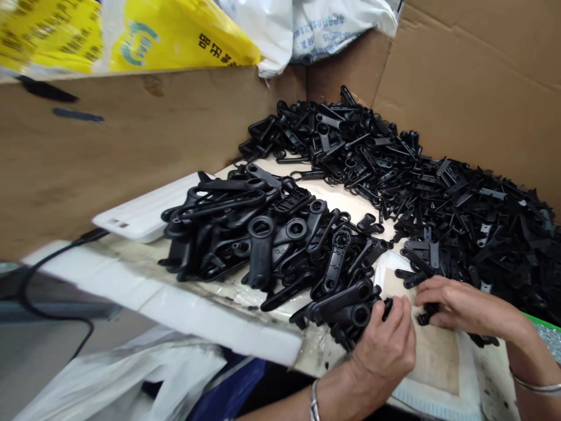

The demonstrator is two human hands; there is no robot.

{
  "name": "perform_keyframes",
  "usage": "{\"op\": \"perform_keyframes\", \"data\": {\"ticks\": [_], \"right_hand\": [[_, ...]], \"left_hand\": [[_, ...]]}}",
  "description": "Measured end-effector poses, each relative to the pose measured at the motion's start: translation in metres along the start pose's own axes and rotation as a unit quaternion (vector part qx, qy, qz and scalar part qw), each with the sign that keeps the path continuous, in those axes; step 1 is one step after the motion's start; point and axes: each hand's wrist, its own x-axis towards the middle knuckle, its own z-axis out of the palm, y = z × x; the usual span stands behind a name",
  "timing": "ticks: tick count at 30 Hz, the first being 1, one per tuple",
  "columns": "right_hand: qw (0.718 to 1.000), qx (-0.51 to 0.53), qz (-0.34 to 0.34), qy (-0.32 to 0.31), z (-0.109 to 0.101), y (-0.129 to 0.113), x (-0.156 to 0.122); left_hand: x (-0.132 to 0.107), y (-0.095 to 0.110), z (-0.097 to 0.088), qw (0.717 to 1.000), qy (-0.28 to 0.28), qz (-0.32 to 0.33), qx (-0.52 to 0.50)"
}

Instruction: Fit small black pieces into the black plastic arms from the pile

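Observation:
My left hand [388, 345] is closed at the front end of a heap of black plastic arm-shaped parts [260, 251]. A small dark piece shows between its thumb and fingers, partly hidden. Just to the right, my right hand [468, 304] has its thumb and fingers closed around a small black plastic piece [427, 316], whose exact shape I cannot make out. Below both hands lies a white-edged pad with a tan middle [438, 362]. Flat black plastic pieces [423, 251] lie just beyond my right hand.
A large pile of black parts [346, 140] runs along the back and right cardboard walls [473, 76]. On the left stands a white flat device [149, 207] with a black cable [33, 310]. White foam [175, 310] edges the table. Yellow and white bags [184, 35] hang over the back wall.

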Motion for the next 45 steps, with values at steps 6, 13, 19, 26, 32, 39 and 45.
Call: {"op": "perform_keyframes", "data": {"ticks": [6,13,19,26,32,39,45], "right_hand": [[0.995,-0.094,-0.022,-0.006,0.008,0.0,0.085],[0.97,-0.243,0.009,-0.016,0.042,-0.018,0.176],[0.954,-0.287,0.085,-0.02,0.063,-0.03,0.204],[0.946,-0.295,0.121,-0.056,0.057,-0.035,0.209],[0.96,-0.254,0.098,-0.06,0.052,-0.028,0.209],[0.987,-0.136,0.082,0.019,0.022,0.004,0.188],[0.996,-0.014,0.062,0.061,-0.025,0.021,0.131]], "left_hand": [[0.002,-0.002,-0.005,1.0,-0.019,0.011,-0.003],[0.001,-0.003,-0.004,1.0,0.002,0.013,-0.009],[0.0,-0.006,-0.008,1.0,-0.009,0.02,-0.008],[-0.003,-0.002,0.0,1.0,0.002,0.012,-0.014],[-0.005,-0.002,0.001,1.0,-0.003,0.013,-0.009],[-0.005,0.001,0.0,1.0,-0.022,0.007,-0.005],[-0.003,0.0,0.0,1.0,-0.023,0.014,0.002]]}}
